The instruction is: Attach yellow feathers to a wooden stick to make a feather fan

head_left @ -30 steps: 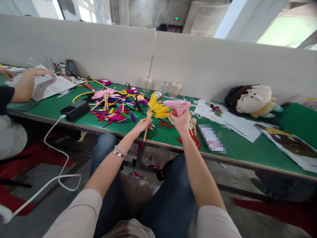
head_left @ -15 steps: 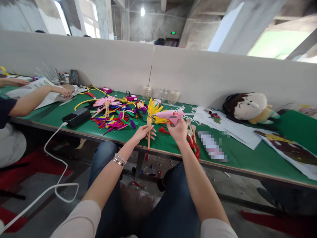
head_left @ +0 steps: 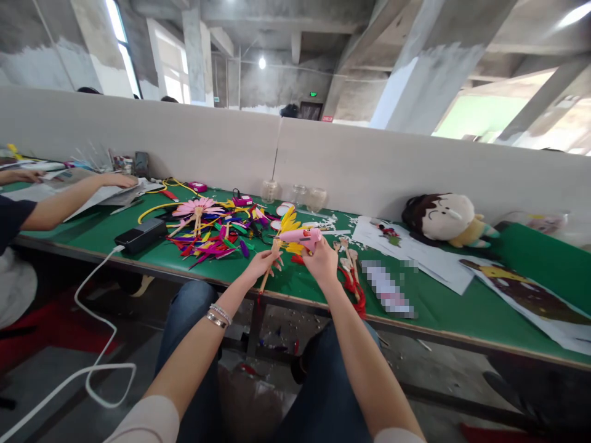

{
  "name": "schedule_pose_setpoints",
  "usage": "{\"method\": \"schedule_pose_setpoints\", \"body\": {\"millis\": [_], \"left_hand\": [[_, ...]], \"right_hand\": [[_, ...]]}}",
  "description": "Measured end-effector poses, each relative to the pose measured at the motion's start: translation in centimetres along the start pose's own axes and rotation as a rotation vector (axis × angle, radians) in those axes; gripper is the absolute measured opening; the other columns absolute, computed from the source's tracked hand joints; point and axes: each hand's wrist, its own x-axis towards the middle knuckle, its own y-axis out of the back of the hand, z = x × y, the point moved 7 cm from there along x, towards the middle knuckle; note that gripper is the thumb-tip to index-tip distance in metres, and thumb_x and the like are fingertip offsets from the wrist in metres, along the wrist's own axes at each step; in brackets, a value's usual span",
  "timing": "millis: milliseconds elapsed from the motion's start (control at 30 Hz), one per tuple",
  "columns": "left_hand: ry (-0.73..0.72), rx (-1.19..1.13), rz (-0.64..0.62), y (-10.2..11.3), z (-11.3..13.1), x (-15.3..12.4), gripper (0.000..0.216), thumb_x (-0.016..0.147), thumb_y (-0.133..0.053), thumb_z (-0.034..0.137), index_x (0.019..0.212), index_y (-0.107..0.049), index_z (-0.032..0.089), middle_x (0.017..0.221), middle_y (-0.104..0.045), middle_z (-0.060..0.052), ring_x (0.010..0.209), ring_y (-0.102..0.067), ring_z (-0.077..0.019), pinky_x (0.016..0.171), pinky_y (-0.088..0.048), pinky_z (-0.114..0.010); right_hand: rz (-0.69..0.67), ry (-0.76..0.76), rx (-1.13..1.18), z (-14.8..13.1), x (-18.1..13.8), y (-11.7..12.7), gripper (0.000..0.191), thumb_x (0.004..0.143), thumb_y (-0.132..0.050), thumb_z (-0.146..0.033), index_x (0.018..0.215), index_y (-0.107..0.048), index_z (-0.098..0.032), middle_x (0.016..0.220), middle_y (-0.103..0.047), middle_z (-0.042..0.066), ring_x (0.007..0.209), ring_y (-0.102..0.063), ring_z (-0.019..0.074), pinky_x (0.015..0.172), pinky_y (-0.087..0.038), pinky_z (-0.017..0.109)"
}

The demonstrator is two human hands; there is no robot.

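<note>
My left hand [head_left: 263,263] pinches the wooden stick of a yellow feather fan [head_left: 287,223] and holds it tilted over the near edge of the green table [head_left: 462,307]. My right hand [head_left: 322,261] is wrapped round the grip of a pink glue gun [head_left: 300,236], whose nozzle points left at the base of the yellow feathers. A heap of loose coloured feathers [head_left: 215,234] and a pink feather fan [head_left: 197,208] lie on the table to the left of my hands.
Red-feathered sticks [head_left: 351,277] lie right of my hands, then white papers [head_left: 415,252] and a plush doll [head_left: 443,218]. Glass jars [head_left: 295,195] stand by the partition. A black power brick [head_left: 141,234] with a white cable sits at left, near another person's arm [head_left: 69,200].
The head camera has tilted up, so the table and my hands sit lower in view. The glue gun nozzle has come closer to the yellow fan's base. The neighbour's arm has shifted right over the papers.
</note>
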Motion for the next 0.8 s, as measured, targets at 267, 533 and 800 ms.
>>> {"method": "schedule_pose_setpoints", "body": {"millis": [267,533,800], "left_hand": [[0.020,0.056,0.036,-0.03,0.46,-0.36,0.033,0.070,-0.058,0.045,0.067,-0.056,0.012,0.055,-0.057,-0.001,0.046,-0.050,-0.0066,0.036,-0.033,-0.016],[-0.010,0.089,0.019,-0.18,1.09,-0.82,0.034,0.070,-0.056,0.047,0.065,-0.055,0.013,0.052,-0.054,0.001,0.039,-0.042,-0.0041,0.034,-0.025,-0.017],[-0.009,0.070,0.023,-0.13,0.97,-0.93,0.036,0.067,-0.057,0.049,0.065,-0.055,0.013,0.050,-0.052,0.002,0.036,-0.035,-0.0032,0.036,-0.024,-0.018]], "right_hand": [[0.026,0.011,-0.064,0.48,0.14,0.18,0.040,0.072,-0.047,-0.026,0.111,-0.052,-0.016,0.094,-0.062,0.008,0.077,-0.059,0.0206,0.061,-0.041,0.027],[-0.053,0.002,-0.122,0.19,0.06,0.07,0.036,0.074,-0.045,-0.024,0.109,-0.052,-0.015,0.096,-0.061,0.009,0.078,-0.059,0.0202,0.059,-0.039,0.027],[-0.054,-0.015,-0.132,0.18,-0.13,0.08,0.037,0.074,-0.045,-0.024,0.109,-0.053,-0.017,0.095,-0.062,0.008,0.080,-0.058,0.0203,0.060,-0.038,0.026]]}}
